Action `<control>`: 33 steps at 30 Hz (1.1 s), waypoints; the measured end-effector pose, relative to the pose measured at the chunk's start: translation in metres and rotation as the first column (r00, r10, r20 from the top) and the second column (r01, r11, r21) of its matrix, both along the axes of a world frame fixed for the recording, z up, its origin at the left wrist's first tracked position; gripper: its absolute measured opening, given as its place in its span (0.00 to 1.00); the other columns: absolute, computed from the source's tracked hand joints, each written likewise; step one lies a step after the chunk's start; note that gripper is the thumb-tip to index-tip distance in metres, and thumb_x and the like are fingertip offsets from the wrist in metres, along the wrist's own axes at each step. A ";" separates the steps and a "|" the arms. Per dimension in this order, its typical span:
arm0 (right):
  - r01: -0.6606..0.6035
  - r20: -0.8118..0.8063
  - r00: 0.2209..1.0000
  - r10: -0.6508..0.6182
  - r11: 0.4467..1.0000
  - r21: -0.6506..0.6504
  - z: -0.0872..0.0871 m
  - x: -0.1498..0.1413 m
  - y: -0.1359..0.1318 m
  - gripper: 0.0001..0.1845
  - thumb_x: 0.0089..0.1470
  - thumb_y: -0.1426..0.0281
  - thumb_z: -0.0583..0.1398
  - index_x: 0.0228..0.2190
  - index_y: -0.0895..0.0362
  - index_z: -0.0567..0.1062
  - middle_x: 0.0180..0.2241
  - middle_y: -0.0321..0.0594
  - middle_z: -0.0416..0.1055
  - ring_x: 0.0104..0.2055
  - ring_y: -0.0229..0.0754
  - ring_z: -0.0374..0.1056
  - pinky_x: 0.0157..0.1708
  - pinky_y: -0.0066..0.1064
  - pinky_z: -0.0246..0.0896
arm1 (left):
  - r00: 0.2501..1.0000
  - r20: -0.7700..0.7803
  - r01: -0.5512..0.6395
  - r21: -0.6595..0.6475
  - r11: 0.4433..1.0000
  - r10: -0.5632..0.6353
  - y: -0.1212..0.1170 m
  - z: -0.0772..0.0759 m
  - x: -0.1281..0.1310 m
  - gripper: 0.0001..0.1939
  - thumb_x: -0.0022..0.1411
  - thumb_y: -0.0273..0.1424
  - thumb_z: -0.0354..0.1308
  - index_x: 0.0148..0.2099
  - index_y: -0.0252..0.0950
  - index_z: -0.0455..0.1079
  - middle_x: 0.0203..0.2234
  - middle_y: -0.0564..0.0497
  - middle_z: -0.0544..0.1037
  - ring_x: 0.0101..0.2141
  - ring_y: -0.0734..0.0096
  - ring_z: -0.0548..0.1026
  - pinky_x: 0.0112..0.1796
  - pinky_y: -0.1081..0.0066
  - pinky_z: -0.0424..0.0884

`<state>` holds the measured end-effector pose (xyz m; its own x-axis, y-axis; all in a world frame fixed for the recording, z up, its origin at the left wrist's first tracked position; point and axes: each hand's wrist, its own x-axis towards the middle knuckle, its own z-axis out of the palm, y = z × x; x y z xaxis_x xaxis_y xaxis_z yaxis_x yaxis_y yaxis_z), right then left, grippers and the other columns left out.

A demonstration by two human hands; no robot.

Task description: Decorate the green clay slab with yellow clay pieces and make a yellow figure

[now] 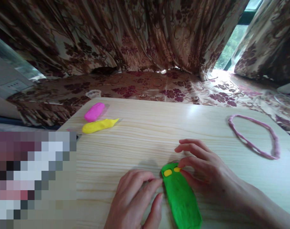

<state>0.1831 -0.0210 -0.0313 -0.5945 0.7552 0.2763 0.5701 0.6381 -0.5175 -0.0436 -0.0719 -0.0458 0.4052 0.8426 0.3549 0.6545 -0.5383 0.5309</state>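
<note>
Toward the near side of the desk (149, 140), well apart from its far edge, a flat green slab (181, 197) lies between the two hands, its lower end cut off by the bottom of the view. The left hand (136, 195) is on its left, loosely curled and holding nothing, a fingertip at the slab's upper left edge. The right hand (211, 167) reaches in from the other side, thumb and index finger at the right yellow patch (177, 169) near the slab's top; I cannot tell whether they pinch it or only press. The left yellow patch (168, 173) sits beside it, uncovered. By the desk's far left corner lie a pink block (94, 112) and a tapered yellow piece (99, 126); a pink ring (276, 146) lies near the right edge.
</note>
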 end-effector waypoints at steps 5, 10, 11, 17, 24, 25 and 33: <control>-0.001 -0.092 0.996 -0.003 0.999 -0.042 0.003 0.001 -0.002 0.06 0.52 0.77 0.58 0.31 0.55 0.72 0.44 0.43 0.67 0.55 0.47 0.56 0.49 0.41 0.61 | 0.998 0.034 -0.043 -0.026 0.999 0.044 -0.002 0.003 0.000 0.14 0.56 0.21 0.54 0.45 0.37 0.68 0.38 0.48 0.71 0.40 0.65 0.70 0.41 0.66 0.70; 0.056 -0.265 0.958 -0.110 0.978 -0.203 0.029 0.001 -0.011 0.03 0.55 0.74 0.58 0.32 0.54 0.70 0.41 0.39 0.70 0.48 0.41 0.64 0.47 0.33 0.63 | 0.980 0.190 -0.026 -0.205 0.978 0.066 0.013 0.033 0.015 0.12 0.57 0.24 0.54 0.44 0.41 0.69 0.39 0.51 0.71 0.41 0.69 0.71 0.42 0.70 0.69; 0.049 -0.279 0.953 -0.120 0.968 -0.247 0.036 0.001 -0.013 0.03 0.55 0.73 0.58 0.33 0.54 0.70 0.39 0.38 0.71 0.46 0.40 0.66 0.45 0.32 0.64 | 0.975 0.217 0.013 -0.257 0.966 0.045 0.018 0.042 0.021 0.11 0.57 0.25 0.55 0.43 0.42 0.70 0.39 0.52 0.71 0.41 0.69 0.71 0.43 0.70 0.68; 0.100 -0.311 0.935 -0.170 0.968 -0.230 0.058 0.014 -0.016 0.04 0.55 0.74 0.57 0.34 0.54 0.70 0.33 0.35 0.72 0.36 0.37 0.69 0.37 0.28 0.66 | 0.949 0.316 0.154 -0.460 0.875 -0.001 0.049 0.079 0.060 0.05 0.56 0.26 0.56 0.29 0.37 0.70 0.26 0.56 0.71 0.31 0.72 0.71 0.36 0.72 0.65; 0.308 -0.390 0.883 -0.262 0.950 0.057 0.042 0.032 -0.013 0.18 0.51 0.74 0.60 0.45 0.53 0.68 0.43 0.40 0.68 0.46 0.42 0.64 0.45 0.34 0.63 | 0.705 0.612 0.390 -0.757 0.525 0.359 0.060 0.069 0.083 0.08 0.56 0.33 0.59 0.37 0.35 0.73 0.24 0.54 0.72 0.28 0.76 0.68 0.32 0.74 0.63; 0.316 -0.386 0.887 -0.253 0.943 0.106 0.039 0.032 -0.013 0.20 0.50 0.75 0.61 0.46 0.54 0.68 0.43 0.42 0.67 0.46 0.43 0.64 0.45 0.35 0.63 | 0.635 0.647 0.451 -0.754 0.478 0.423 0.060 0.065 0.086 0.08 0.56 0.33 0.60 0.38 0.35 0.73 0.26 0.54 0.72 0.28 0.76 0.68 0.33 0.73 0.64; 0.271 -0.356 0.911 -0.207 0.952 0.140 0.034 0.028 -0.010 0.17 0.51 0.77 0.60 0.43 0.53 0.71 0.37 0.41 0.68 0.39 0.42 0.65 0.35 0.33 0.65 | 0.527 0.688 0.560 -0.723 0.404 0.499 0.057 0.057 0.091 0.08 0.55 0.32 0.61 0.38 0.36 0.75 0.30 0.50 0.74 0.33 0.73 0.69 0.35 0.71 0.66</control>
